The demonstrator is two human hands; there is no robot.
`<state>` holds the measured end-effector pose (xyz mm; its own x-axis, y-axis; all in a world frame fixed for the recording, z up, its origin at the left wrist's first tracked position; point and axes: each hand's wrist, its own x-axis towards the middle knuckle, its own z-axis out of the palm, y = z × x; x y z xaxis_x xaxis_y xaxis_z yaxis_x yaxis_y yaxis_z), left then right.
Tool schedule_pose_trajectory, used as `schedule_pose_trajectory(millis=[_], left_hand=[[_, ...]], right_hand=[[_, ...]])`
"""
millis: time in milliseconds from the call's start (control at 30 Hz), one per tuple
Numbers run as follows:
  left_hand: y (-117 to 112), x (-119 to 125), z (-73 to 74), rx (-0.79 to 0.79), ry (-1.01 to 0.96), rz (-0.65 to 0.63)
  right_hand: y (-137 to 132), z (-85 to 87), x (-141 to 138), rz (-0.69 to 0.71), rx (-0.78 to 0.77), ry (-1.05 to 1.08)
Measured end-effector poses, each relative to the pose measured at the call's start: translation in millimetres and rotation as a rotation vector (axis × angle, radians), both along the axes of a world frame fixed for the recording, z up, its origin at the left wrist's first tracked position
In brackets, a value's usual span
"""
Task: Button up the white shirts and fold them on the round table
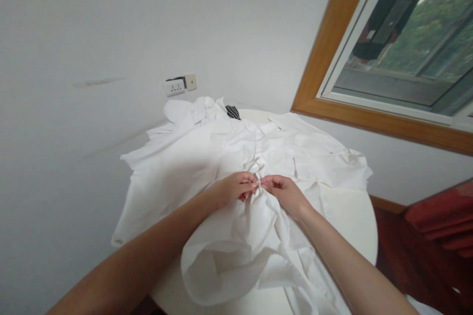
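A white shirt (188,157) lies spread and rumpled over a round table, its folds gathered at the middle. My left hand (238,187) pinches the gathered cloth with bent fingers. Just to its right, my right hand (284,191) holds the same fold between thumb and forefinger. The fingertips of both hands almost meet there; any button or small part between them is too small to make out. Below the hands, loose cloth hangs in a wide curl toward me. At the left, one end of the shirt reaches past the table's edge.
The round white table (351,216) stands against a pale wall. A dark striped cloth (232,112) lies at its back edge. Wall sockets (175,87) sit behind it. A wood-framed window (314,78) is at the upper right, and red fabric (443,214) is at the right.
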<state>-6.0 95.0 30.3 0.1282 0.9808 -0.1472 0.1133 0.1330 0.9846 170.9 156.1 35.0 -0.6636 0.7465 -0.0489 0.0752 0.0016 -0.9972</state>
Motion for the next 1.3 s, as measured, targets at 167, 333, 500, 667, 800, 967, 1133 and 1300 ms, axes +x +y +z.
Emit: schedule_pose_trajectory(millis=[167, 333, 500, 667, 800, 967, 1133, 1300], left_hand=[[-1, 1, 2.6, 0.029, 0.018, -0.011], [-1, 1, 2.2, -0.03, -0.024, 0.002], [-2, 0, 2.8, -0.095, -0.079, -0.014], [-2, 0, 3.9, -0.092, -0.084, -0.006], [-2, 0, 4.1, -0.099, -0.082, -0.015], [-2, 2, 6.0, -0.146, -0.126, 0.011], [0, 6, 6.6, -0.177, -0.086, 0.077], [1, 4, 4.8, -0.123, 0.094, 0.016]], right_hand=[[1, -2.6, 0, -0.031, 0.069, -0.007], [3, -6.6, -1, -0.027, 0.148, 0.001], [3, -5.6, 0, -0.012, 0.343, -0.049], [-1, 1.1, 1, -0.003, 0.476, -0.078], [-3, 3.0, 2, 0.026, 0.525, -0.092], [-3, 0.5, 2, 0.024, 0.585, -0.112], [-4, 0.0, 1, 0.031, 0.669, -0.138], [-6, 0.5, 1, 0.039, 0.709, -0.138]])
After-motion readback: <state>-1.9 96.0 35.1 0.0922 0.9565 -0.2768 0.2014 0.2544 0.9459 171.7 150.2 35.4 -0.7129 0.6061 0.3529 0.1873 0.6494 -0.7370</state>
